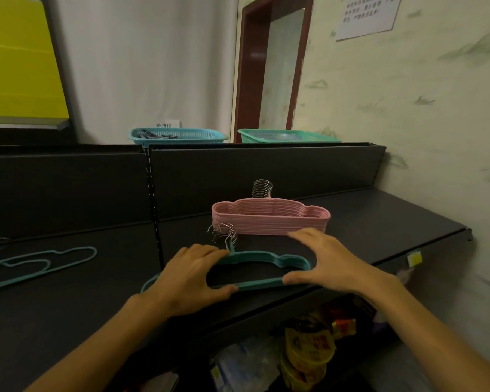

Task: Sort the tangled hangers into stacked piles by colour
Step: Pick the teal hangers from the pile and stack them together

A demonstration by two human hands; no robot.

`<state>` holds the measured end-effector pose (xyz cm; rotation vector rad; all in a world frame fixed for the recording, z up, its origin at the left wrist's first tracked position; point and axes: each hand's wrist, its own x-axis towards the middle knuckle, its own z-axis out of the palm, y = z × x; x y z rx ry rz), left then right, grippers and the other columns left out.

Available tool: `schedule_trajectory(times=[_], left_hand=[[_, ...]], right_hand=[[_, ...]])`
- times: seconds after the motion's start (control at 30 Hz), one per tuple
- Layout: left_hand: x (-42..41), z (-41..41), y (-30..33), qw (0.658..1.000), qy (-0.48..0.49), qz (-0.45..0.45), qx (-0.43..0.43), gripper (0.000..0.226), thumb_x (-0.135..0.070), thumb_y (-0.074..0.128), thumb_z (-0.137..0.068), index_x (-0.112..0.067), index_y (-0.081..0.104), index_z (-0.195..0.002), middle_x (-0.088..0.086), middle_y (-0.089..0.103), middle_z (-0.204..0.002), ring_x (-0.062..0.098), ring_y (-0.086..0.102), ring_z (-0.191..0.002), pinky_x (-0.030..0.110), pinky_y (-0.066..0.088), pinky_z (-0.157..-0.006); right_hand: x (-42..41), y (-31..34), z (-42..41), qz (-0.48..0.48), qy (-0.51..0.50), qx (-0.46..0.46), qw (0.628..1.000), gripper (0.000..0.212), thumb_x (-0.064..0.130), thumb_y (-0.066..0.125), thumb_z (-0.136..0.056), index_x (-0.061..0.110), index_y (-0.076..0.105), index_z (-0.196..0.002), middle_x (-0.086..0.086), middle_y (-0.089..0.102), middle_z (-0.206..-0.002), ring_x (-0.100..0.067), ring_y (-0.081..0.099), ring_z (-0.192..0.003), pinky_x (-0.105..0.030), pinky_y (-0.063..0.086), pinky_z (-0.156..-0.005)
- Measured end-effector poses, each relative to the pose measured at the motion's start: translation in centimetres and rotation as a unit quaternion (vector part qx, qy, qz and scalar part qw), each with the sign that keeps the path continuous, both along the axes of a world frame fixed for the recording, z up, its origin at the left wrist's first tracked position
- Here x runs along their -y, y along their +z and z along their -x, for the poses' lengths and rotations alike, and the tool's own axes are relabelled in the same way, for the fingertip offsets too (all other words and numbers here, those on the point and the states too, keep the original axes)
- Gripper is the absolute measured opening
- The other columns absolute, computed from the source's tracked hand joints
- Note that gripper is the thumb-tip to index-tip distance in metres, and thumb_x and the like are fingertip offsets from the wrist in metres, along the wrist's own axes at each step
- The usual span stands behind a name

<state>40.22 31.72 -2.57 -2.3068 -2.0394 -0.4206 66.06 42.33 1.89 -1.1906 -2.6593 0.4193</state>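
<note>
A stack of teal hangers [262, 284] lies near the front edge of the dark shelf [379, 210], its metal hooks [224, 234] pointing away from me. My left hand [190, 274] holds the stack's left part, fingers over the upper bar and thumb against the lower bar. My right hand [327, 257] spans the stack's right end, with its thumb touching the lower bar and its fingers stretched out straight above. Just behind stands a tidy stack of pink hangers [270, 217]. Two loose teal hangers [40, 263] lie on the shelf at the far left.
A blue basket [178, 136] and a green basket [287, 136] sit on top of the shelf's back panel [260, 171]. Packaged goods [309, 346] fill the lower shelf below the front edge. A wall runs close along the right.
</note>
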Motion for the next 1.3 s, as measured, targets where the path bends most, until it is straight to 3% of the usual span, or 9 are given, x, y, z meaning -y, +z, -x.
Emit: schedule_trajectory(times=[0.2, 0.37, 0.47, 0.6, 0.83, 1.13, 1.3], left_hand=[[-0.2, -0.3, 0.0, 1.0, -0.006, 0.012, 0.009, 0.103, -0.091, 0.029, -0.059, -0.034, 0.026, -0.144, -0.011, 0.036, -0.144, 0.003, 0.031, -0.129, 0.021, 0.023, -0.104], [-0.6, -0.2, 0.2, 1.0, 0.003, 0.012, 0.014, 0.1, -0.087, 0.026, -0.059, -0.033, 0.028, -0.144, -0.011, 0.038, -0.144, 0.004, 0.031, -0.129, 0.023, 0.025, -0.106], [-0.8, -0.1, 0.3, 1.0, -0.002, 0.017, 0.017, 0.093, -0.084, 0.037, -0.067, -0.033, 0.028, -0.144, -0.011, 0.039, -0.144, 0.004, 0.032, -0.129, 0.023, 0.026, -0.105], [-0.9, -0.2, 0.5, 0.999, -0.007, 0.025, 0.022, 0.101, -0.085, 0.021, -0.057, -0.034, 0.027, -0.144, -0.012, 0.039, -0.143, 0.002, 0.033, -0.128, 0.021, 0.027, -0.104], [-1.3, -0.1, 0.3, 0.999, -0.018, 0.027, 0.031, 0.098, -0.086, 0.022, -0.059, -0.036, 0.027, -0.144, -0.013, 0.039, -0.143, 0.001, 0.032, -0.129, 0.02, 0.024, -0.104], [-1.2, 0.1, 0.4, 0.998, -0.016, 0.049, 0.043, 0.1, -0.088, 0.024, -0.057, -0.038, 0.024, -0.144, -0.013, 0.035, -0.146, 0.002, 0.03, -0.13, 0.024, 0.026, -0.108], [-0.4, 1.1, 0.4, 0.995, 0.008, 0.08, 0.051, 0.094, -0.083, 0.038, -0.062, -0.041, 0.019, -0.144, -0.011, 0.032, -0.148, 0.005, 0.032, -0.13, 0.025, 0.031, -0.106]], right_hand=[[-0.3, -1.3, 0.6, 0.025, 0.009, 0.009, 1.0, 0.099, 0.057, 0.077, -0.068, 0.028, 0.028, -0.149, 0.01, 0.029, -0.153, -0.009, 0.028, -0.138, -0.029, 0.029, -0.111], [-1.1, -2.0, 0.6, 0.04, 0.006, 0.0, 0.999, 0.098, 0.055, 0.078, -0.068, 0.031, 0.028, -0.149, 0.009, 0.031, -0.153, -0.011, 0.031, -0.138, -0.032, 0.031, -0.113], [-1.6, -2.3, 0.6, 0.048, 0.001, 0.001, 0.999, 0.096, 0.053, 0.078, -0.07, 0.033, 0.028, -0.149, 0.009, 0.032, -0.153, -0.011, 0.031, -0.138, -0.033, 0.031, -0.113], [-1.9, -2.6, 0.5, 0.052, -0.002, -0.006, 0.999, 0.091, 0.048, 0.078, -0.072, 0.033, 0.03, -0.148, 0.007, 0.036, -0.151, -0.011, 0.035, -0.137, -0.032, 0.033, -0.112], [-2.0, -2.6, 0.3, 0.042, -0.003, -0.019, 0.999, 0.081, 0.039, 0.077, -0.077, 0.028, 0.036, -0.147, 0.007, 0.045, -0.145, -0.011, 0.041, -0.133, -0.029, 0.034, -0.111], [-2.1, -2.5, 0.2, 0.043, -0.005, -0.013, 0.999, 0.082, 0.041, 0.077, -0.077, 0.029, 0.035, -0.147, 0.006, 0.048, -0.143, -0.011, 0.043, -0.131, -0.031, 0.035, -0.11], [-2.0, -2.2, 0.6, 0.052, 0.001, 0.002, 0.999, 0.088, 0.045, 0.079, -0.074, 0.032, 0.032, -0.147, 0.007, 0.042, -0.147, -0.011, 0.039, -0.134, -0.033, 0.035, -0.111]])
